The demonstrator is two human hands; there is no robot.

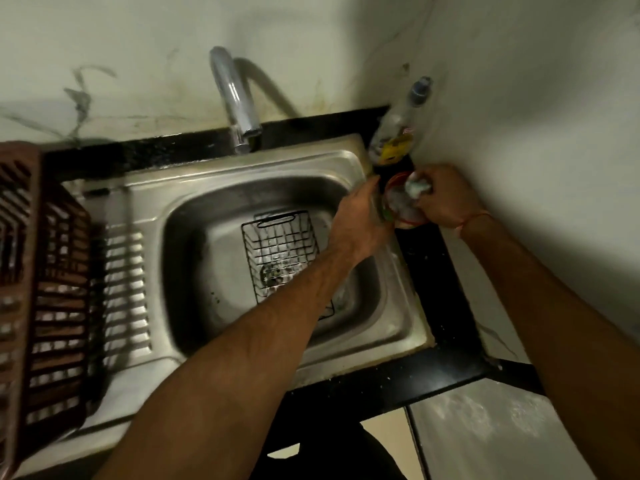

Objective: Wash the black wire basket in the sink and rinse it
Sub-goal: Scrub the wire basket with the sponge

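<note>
One black wire basket (280, 251) lies in the basin of the stainless steel sink (214, 188), its long axis running from the tap side toward you, untouched. Both your hands are off to its right, at the small red-rimmed tub (401, 206) on the black tabletop (450, 306). Your left hand (360, 223), the nearer one, rests against the tub; how its fingers lie cannot be told. Your right hand (446, 195) has its fingers curled, pinching a pale scrub pad (417, 187). I judge the basket lies down-left of both.
</note>
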